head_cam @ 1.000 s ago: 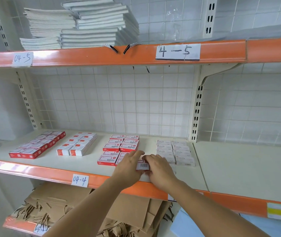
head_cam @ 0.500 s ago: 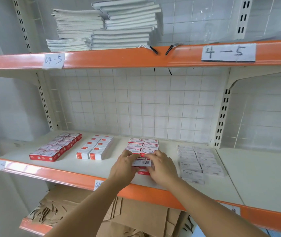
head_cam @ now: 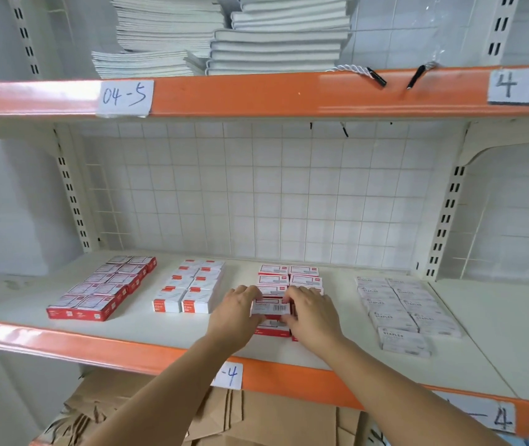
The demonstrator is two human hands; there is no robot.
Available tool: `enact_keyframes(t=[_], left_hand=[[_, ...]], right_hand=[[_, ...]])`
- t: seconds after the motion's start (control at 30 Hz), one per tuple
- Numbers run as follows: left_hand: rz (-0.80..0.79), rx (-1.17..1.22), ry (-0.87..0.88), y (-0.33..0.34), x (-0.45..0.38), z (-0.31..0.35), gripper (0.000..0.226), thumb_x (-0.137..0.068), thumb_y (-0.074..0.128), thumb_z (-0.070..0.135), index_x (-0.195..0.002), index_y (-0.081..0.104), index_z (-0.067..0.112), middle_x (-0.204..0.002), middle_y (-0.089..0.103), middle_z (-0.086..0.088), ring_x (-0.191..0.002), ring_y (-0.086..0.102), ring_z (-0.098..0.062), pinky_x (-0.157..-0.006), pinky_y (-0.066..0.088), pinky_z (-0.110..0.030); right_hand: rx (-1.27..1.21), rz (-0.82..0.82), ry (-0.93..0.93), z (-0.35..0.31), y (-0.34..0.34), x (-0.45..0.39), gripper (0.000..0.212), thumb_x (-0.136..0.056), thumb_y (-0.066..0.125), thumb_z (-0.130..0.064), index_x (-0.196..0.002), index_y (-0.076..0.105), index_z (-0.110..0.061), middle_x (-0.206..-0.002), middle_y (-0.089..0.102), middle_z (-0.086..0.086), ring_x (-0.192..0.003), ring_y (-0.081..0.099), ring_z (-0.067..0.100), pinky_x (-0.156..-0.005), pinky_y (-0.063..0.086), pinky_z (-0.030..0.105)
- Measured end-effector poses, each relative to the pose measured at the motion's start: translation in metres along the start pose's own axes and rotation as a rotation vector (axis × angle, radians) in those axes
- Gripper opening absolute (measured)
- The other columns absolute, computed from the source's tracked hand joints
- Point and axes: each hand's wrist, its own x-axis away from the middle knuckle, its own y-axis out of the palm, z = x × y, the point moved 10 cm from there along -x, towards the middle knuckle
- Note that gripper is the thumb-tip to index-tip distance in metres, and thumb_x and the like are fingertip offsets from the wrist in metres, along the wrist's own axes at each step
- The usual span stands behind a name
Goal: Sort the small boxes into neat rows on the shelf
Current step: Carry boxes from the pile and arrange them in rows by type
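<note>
1. Held box [head_cam: 271, 306]: pinched at both ends, barcode face toward the camera, between left hand [head_cam: 236, 312] and right hand [head_cam: 313, 313]; fingers of both curled narrow around it. Position: just above the third group of red-and-white boxes [head_cam: 289, 278], near the middle of the shelf [head_cam: 337, 336].
2. Risk, misalignment: lowering the box tilted or off the column line likely leaves a crooked row. Cause: contact area hidden behind both hands.
3. Risk, knock-on shift: fingers touching neighbouring boxes likely to push them out of line on release. Cause: tight spacing within the group.
4. Risk, drop: light pinch at the ends only; slip toward the orange front edge [head_cam: 289, 378] possible.
5. Risk, wrong group: similar packaging in the far-left red group [head_cam: 102, 289] and the white-and-red group [head_cam: 192, 289]; pale staple boxes [head_cam: 404, 310] to the right.
6. Surface: smooth cream shelf board, orange front rail, paper labels [head_cam: 229, 376] taped on.
7. Room: white wire-grid back panel [head_cam: 256, 188], slotted uprights [head_cam: 446, 217], upper shelf with stacked booklets [head_cam: 224, 33], brown paper bags [head_cam: 256, 420] below.
</note>
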Motion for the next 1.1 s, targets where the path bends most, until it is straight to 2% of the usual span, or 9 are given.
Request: enact_keyframes(t=[0.17,0.33,0.4,0.47,0.57,0.67,0.8,0.93,1.1], left_hand=[[0.025,0.024,0.042,-0.005,0.000,-0.001,0.029,-0.092,0.056,0.035,-0.120,0.053,0.027,-0.119,0.055,0.008,-0.106,0.049,-0.010,-0.072,0.039,-0.019],[0.050,0.096,0.034,-0.016,-0.001,-0.001,0.027,-0.099,0.039,0.039,-0.109,0.057,0.021,-0.101,0.063,0.002,-0.085,0.054,-0.012,-0.060,0.037,-0.019],[0.069,0.080,-0.009,-0.019,-0.003,-0.001,0.028,-0.100,0.036,0.039,-0.104,0.056,0.019,-0.093,0.065,-0.001,-0.077,0.055,-0.016,-0.054,0.036,-0.022],[0.085,0.079,-0.051,-0.021,-0.006,-0.001,0.027,-0.101,0.037,0.035,-0.101,0.057,0.017,-0.089,0.066,-0.004,-0.075,0.056,-0.020,-0.055,0.039,-0.026],[0.093,0.108,-0.129,-0.019,-0.008,-0.005,0.024,-0.100,0.039,0.034,-0.099,0.056,0.017,-0.084,0.062,-0.001,-0.070,0.053,-0.017,-0.050,0.034,-0.025],[0.078,0.125,-0.187,-0.014,-0.008,-0.007,0.022,-0.100,0.039,0.038,-0.103,0.051,0.020,-0.078,0.058,0.003,-0.068,0.055,-0.016,-0.046,0.033,-0.023],[-0.021,0.163,-0.119,0.001,-0.004,0.001,0.025,-0.096,0.046,0.039,-0.111,0.042,0.020,-0.094,0.058,0.003,-0.073,0.054,-0.014,-0.050,0.037,-0.022],[-0.051,0.085,-0.065,0.001,0.001,0.001,0.043,-0.088,0.057,0.047,-0.122,0.043,0.024,-0.113,0.049,0.007,-0.081,0.052,-0.010,-0.050,0.032,-0.016],[-0.052,0.054,-0.075,0.004,0.001,-0.005,0.038,-0.092,0.056,0.038,-0.126,0.047,0.026,-0.120,0.051,0.005,-0.094,0.052,-0.009,-0.065,0.043,-0.017]], right_hand=[[-0.049,-0.001,-0.002,0.000,-0.003,0.001,0.021,-0.091,0.057,-0.033,-0.110,0.054,-0.025,-0.111,0.061,-0.010,-0.104,0.053,0.015,-0.086,0.034,0.029],[-0.176,0.017,0.082,0.002,-0.012,0.002,0.021,-0.100,0.039,-0.033,-0.113,0.053,-0.023,-0.097,0.064,-0.004,-0.088,0.057,0.015,-0.067,0.040,0.028],[-0.213,0.013,0.116,0.001,-0.011,0.004,0.023,-0.101,0.037,-0.032,-0.118,0.051,-0.024,-0.096,0.065,-0.004,-0.085,0.058,0.015,-0.065,0.041,0.029],[-0.262,-0.019,0.125,-0.002,-0.007,0.008,0.026,-0.099,0.043,-0.036,-0.123,0.047,-0.026,-0.097,0.065,-0.006,-0.086,0.059,0.014,-0.064,0.043,0.027],[-0.261,-0.094,0.106,-0.003,-0.001,0.013,0.045,-0.091,0.058,-0.040,-0.129,0.038,-0.029,-0.107,0.060,-0.010,-0.090,0.056,0.012,-0.064,0.039,0.022],[-0.203,-0.088,0.089,0.002,-0.003,0.012,0.045,-0.089,0.061,-0.035,-0.130,0.042,-0.029,-0.116,0.060,-0.008,-0.095,0.054,0.011,-0.071,0.039,0.023],[-0.071,-0.054,0.074,0.005,-0.005,0.009,0.047,-0.091,0.058,-0.035,-0.136,0.044,-0.028,-0.125,0.051,-0.004,-0.112,0.051,0.016,-0.086,0.042,0.027],[0.002,-0.067,0.057,0.003,-0.001,0.002,0.045,-0.094,0.054,-0.033,-0.137,0.045,-0.024,-0.123,0.051,0.000,-0.111,0.051,0.019,-0.088,0.041,0.030],[0.054,-0.047,0.043,-0.002,0.006,0.002,0.039,-0.095,0.052,-0.032,-0.132,0.050,-0.022,-0.122,0.056,-0.001,-0.114,0.052,0.020,-0.093,0.040,0.032]])
